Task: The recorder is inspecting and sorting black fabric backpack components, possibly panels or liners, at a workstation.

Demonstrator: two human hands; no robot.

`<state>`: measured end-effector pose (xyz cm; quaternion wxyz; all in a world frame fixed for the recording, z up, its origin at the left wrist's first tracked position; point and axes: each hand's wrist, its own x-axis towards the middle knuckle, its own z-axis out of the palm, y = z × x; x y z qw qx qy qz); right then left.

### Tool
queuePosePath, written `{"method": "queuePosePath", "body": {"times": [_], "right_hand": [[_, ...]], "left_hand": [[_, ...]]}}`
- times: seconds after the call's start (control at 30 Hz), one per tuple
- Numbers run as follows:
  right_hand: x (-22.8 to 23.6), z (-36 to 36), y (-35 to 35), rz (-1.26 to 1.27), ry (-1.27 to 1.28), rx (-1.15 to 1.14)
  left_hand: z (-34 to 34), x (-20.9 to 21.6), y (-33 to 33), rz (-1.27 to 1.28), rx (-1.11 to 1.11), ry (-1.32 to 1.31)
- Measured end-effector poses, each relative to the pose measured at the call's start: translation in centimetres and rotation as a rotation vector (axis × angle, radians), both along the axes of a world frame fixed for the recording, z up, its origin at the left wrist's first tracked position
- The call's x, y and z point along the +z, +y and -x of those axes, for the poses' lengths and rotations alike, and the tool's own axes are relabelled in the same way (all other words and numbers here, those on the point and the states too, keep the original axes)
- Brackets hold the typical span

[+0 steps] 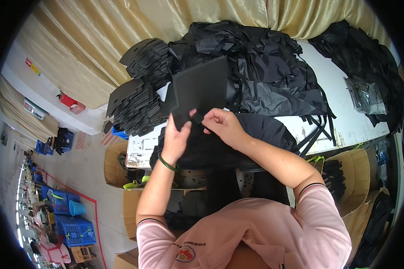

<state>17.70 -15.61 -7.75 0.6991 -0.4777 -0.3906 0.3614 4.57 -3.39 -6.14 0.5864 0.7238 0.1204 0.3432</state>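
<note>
A stiff, flat black panel [203,83] stands tilted up over the near edge of the table. My left hand [176,138] is closed on its lower left corner, with the thumb in front. At the panel's lower edge, my right hand [225,129] pinches a small black tab [197,118] between thumb and fingers. Whether the tab is fixed to the panel, I cannot tell. Below both hands, black fabric [251,127] hangs over the table edge. To the left lie stacks of similar black panels [134,105], fanned out in layers.
A large heap of black fabric pieces [274,67] covers the back of the white table [341,127]. Further right are a clear plastic packet [366,96] and another dark fabric pile [359,54]. Cardboard boxes [357,175] stand under the table, and blue crates [76,228] on the floor at left.
</note>
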Motion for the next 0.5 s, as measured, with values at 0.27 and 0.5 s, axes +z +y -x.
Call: {"method": "queuePosePath", "body": {"times": [0.27,0.5], "right_hand": [[0.7,0.1,-1.4,-0.028,0.075,0.044],[5.8,-6.2,-8.2,0.075,0.141,0.447]], "left_hand": [[0.9,-0.2,-1.6,-0.75,-0.011,0.077],[2.4,3.5,-0.3,-1.302,0.058,0.14]]}}
